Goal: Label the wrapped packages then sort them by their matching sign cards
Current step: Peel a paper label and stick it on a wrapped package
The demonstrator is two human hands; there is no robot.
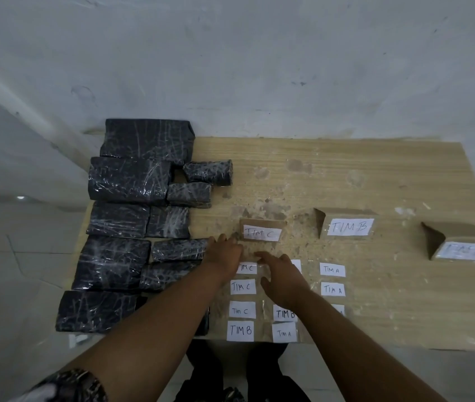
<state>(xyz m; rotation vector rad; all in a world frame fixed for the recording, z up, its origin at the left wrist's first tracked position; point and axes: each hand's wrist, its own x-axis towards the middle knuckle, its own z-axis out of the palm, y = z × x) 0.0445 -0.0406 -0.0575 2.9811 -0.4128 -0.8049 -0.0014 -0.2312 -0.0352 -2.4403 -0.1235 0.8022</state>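
Several black plastic-wrapped packages (120, 224) lie in rows on the left part of the wooden table (375, 181). Three folded cardboard sign cards stand on it: TIM C (262, 232), TIM B (348, 226) and a blurred third card (467, 250) at the right. Several small white paper labels (243, 287) reading TIM A, TIM B or TIM C lie in columns near the front edge. My left hand (224, 253) rests flat just left of the TIM C card, beside a small package (176, 249). My right hand (281, 274) lies over the labels with its fingers extended; what its fingertips touch is hidden.
A rough white wall (259, 68) rises right behind the table. The packages at the left overhang the table's edge above a tiled floor (12, 256). My dark trousers (230, 372) show below the front edge. Worn patches mark the tabletop's middle.
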